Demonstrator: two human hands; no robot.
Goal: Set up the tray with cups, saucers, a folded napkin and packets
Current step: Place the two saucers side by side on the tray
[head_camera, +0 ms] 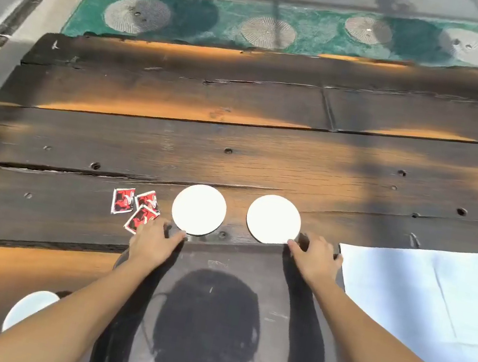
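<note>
Hands grip the tray's far corners, left hand and right hand clenched on its edge; both saucers lie just beyond the fingertips, equally near either hand

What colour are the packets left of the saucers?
Red, black and white-edged packets, clearest in the head view.

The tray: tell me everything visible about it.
The tray is a dark grey flat rectangle with a matte, scuffed surface; what it is made of is unclear. It lies flat on the table, running from its far edge to the bottom of the picture. The left hand and right hand rest on its far corners. Nothing lies on it; the person's shadow falls across it. The napkin lies along its right side, the two white discs just beyond its far edge.
</note>
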